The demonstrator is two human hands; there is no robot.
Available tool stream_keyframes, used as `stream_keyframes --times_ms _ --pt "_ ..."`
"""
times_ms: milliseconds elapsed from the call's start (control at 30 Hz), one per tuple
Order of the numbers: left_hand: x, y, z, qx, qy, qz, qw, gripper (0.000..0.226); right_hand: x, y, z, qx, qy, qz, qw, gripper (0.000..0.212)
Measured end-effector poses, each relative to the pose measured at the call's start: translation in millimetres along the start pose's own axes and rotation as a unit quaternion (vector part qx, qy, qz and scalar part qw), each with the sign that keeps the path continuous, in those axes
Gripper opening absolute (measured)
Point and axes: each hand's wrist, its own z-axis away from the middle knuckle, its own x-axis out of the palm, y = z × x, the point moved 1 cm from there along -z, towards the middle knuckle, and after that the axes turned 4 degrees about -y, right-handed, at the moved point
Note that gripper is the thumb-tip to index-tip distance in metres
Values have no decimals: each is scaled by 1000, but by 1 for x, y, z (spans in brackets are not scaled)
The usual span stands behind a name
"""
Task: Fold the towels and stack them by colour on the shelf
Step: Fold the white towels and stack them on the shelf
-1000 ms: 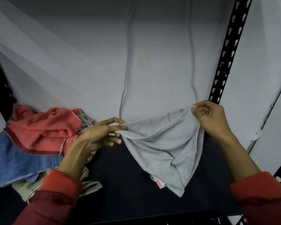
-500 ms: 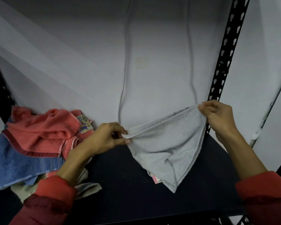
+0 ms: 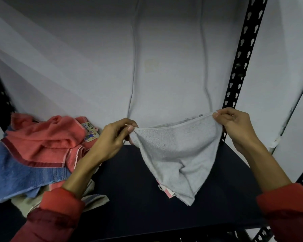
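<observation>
A: Where's the grey towel right now?

B: Held up over the middle of the dark shelf, toward its back edge. The left hand pinches one top corner between thumb and fingers, and the right hand pinches the other, fingers curled on the hem.

A: So which way does it run?

B: The top edge stretches roughly left to right between the two hands, the right end a little higher, and the rest sags to a point that hangs close above the shelf. A pink tag peeks out by that lower tip.

A: And the next fold?

B: I'd judge it turns on that taut edge: either hand could carry its corner across to the other, both equally near. The unfolded pile, coral towel over blue towel, sits at the shelf's left edge, just beside the left forearm
</observation>
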Motion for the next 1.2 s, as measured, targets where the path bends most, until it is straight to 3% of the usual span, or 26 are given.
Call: stream_keyframes --times_ms 67,167,400,633,800,867,967,1033,1100,1200 --pt "5 -3 3 -19 1 -3 1000 7 0 3 0 4 10 0 1000 7" --pt "10 -11 9 -37 -13 -23 999 11 -1 6 2 10 31 -3 999 4" --pt "11 -5 13 -105 -56 154 981 11 -2 8 3 15 51 2 999 6" --pt "13 -1 16 -49 -14 -116 992 12 2 11 3 0 25 -8 1000 4" --pt "9 -6 17 36 3 -211 977 7 0 4 7 -29 -29 1 999 10" --pt "8 -7 17 34 3 -232 972 6 0 1 8 -35 -43 3 998 10" --pt "5 -7 18 -4 17 -177 984 13 0 -1 8 -41 -37 -5 998 6" --pt "1 -4 19 -42 -21 -38 998 26 1 -1 7 -42 -27 -16 999 2" --pt "1 3 23 -93 -87 104 986 40 1 0 7 -45 -19 -20 999 5" --pt "5 4 28 -107 -146 108 977 47 2 2 6 -45 -18 -18 999 5"
